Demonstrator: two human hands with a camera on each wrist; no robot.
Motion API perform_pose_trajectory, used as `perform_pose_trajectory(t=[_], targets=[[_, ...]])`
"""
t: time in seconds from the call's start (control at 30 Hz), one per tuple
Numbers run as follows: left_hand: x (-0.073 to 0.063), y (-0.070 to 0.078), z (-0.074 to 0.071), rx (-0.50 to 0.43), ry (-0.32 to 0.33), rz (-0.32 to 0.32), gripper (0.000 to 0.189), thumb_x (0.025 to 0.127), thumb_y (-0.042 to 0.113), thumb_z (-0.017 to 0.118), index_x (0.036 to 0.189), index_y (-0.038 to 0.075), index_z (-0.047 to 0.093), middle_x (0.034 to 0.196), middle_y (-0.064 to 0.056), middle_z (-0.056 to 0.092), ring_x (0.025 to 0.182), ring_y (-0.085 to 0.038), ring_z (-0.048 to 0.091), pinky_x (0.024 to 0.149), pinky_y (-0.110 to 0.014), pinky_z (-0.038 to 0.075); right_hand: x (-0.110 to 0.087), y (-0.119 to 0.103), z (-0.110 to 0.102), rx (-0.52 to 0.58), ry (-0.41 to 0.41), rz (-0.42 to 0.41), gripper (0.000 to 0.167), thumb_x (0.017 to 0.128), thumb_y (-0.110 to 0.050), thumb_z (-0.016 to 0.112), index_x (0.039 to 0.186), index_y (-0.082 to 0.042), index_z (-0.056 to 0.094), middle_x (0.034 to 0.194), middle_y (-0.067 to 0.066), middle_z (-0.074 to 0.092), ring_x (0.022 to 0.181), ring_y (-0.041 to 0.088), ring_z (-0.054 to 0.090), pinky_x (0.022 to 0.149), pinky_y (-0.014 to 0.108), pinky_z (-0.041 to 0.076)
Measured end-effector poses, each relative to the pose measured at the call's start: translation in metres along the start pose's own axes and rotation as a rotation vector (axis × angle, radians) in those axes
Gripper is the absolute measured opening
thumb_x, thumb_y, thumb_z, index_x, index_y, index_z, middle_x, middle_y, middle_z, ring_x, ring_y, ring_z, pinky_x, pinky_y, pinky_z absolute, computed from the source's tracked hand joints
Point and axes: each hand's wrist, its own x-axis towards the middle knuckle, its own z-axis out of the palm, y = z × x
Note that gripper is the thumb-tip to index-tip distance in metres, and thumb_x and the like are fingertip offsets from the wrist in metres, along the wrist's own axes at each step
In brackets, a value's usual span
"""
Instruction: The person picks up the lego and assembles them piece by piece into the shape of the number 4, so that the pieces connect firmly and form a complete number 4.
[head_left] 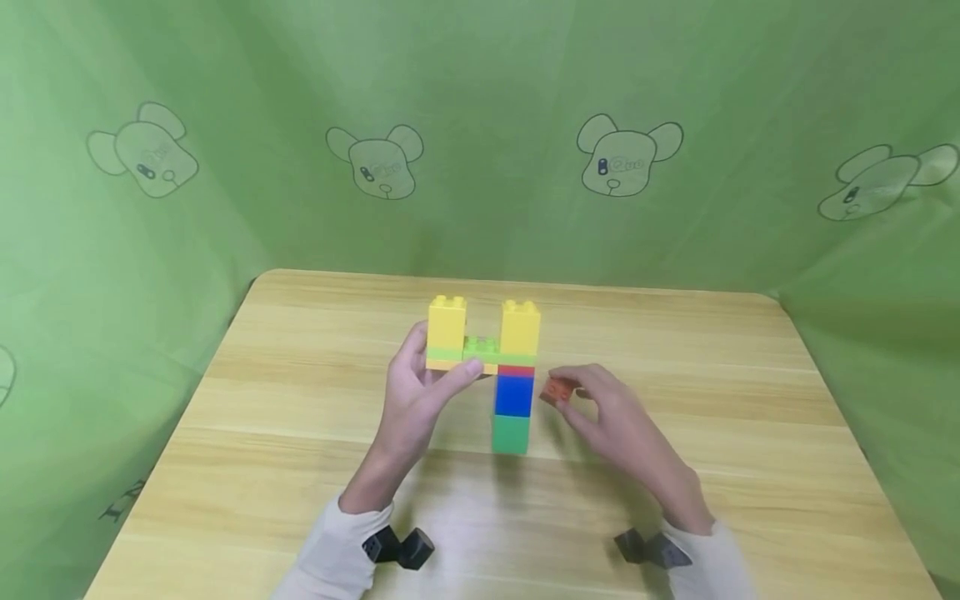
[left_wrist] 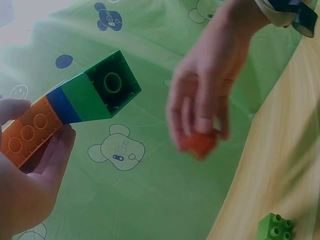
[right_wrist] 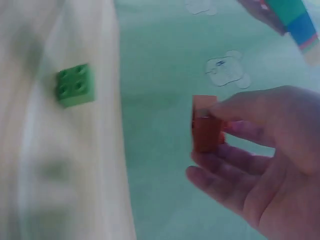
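Observation:
My left hand [head_left: 412,392] grips a built piece of toy building bricks, its thumb across the front of the flat part. Two yellow towers [head_left: 447,325] rise from a light green layer [head_left: 481,346] with an orange plate [left_wrist: 28,132] beneath. From the right end hangs a column of a thin red layer, a blue brick [head_left: 514,395] and a green brick [head_left: 511,434]. The green brick's hollow underside shows in the left wrist view. Just right of the column, my right hand [head_left: 611,412] pinches a small orange-red brick [right_wrist: 206,125] between thumb and fingers, apart from the build.
A lone green brick [right_wrist: 76,85] stands studs up on the wooden table [head_left: 300,333], seen in both wrist views. Green cloth [head_left: 495,75] with printed bear heads hangs behind the table and along its sides. Dark wrist devices [head_left: 397,547] sit at both sleeves.

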Motion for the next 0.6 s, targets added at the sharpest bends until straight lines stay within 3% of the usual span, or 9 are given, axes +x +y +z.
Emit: perform_pose_trajectory(t=[0.13, 0.33, 0.6], targets=[[-0.001, -0.001, 0.001, -0.009, -0.009, -0.009, 0.058, 0.091, 0.005, 0.070, 0.144, -0.001, 0.045, 0.134, -0.020, 0.063, 0.121, -0.031, 0.065, 0.102, -0.044, 0.057, 0.005, -0.012, -0.012, 0.115, 0.115, -0.033, 0.040, 0.095, -0.004, 0.075, 0.134, -0.003, 0.064, 0.121, 0.010, 0.070, 0.108, 0.026, 0.069, 0.092, 0.042, 0.061], [-0.002, -0.002, 0.003, -0.020, -0.023, -0.034, 0.057, 0.092, 0.006, 0.071, 0.143, 0.000, 0.046, 0.133, -0.019, 0.065, 0.120, -0.031, 0.065, 0.103, -0.043, 0.056, 0.014, -0.030, -0.031, 0.400, 0.258, -0.023, 0.034, 0.097, 0.003, 0.069, 0.130, 0.002, 0.062, 0.122, 0.010, 0.070, 0.107, 0.014, 0.068, 0.094, 0.020, 0.057], [-0.002, -0.003, 0.006, -0.015, -0.047, -0.046, 0.053, 0.093, 0.005, 0.070, 0.140, 0.000, 0.046, 0.131, -0.025, 0.064, 0.116, -0.029, 0.068, 0.101, -0.043, 0.057, 0.025, -0.052, -0.046, 0.645, 0.336, -0.004, 0.027, 0.103, 0.001, 0.060, 0.129, 0.006, 0.062, 0.124, 0.008, 0.067, 0.108, 0.020, 0.067, 0.093, 0.022, 0.057]])
